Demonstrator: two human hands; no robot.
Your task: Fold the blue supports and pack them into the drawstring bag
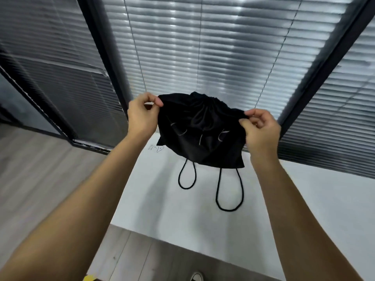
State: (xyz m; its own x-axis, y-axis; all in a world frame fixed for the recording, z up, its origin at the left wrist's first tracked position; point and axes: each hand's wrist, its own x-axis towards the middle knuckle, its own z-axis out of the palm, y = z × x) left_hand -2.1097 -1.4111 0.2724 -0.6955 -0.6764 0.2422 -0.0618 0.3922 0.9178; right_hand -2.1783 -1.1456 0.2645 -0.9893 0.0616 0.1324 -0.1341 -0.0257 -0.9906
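Holding the black drawstring bag [199, 131] up in the air above the white table [284, 199], between the two hands and out at arm's length. Left hand [142, 116] pinched shut on the bag's upper corner, thumb and fingertips closed over a fold of cloth; right hand [260, 130] pinched the same way on the opposite corner, a little lower than the left. Gathered mouth of the bag puckered midway between the hands, pulled nearly closed. Two cord loops [229, 191] dangling below the bag, beneath and inward of the right hand, swinging free of the table or just brushing it, hard to say from this angle. No blue supports anywhere in sight, possibly already inside, though the bag hangs fairly flat. Cloth thin, soft and light, sagging and creasing wherever unsupported, with no stiffness to keep the mouth open unaided. Best taken at the hem of the mouth on either side of the gather, spreading outward to open it; cords smooth and likely to slip, better hooked through the loops than pinched.
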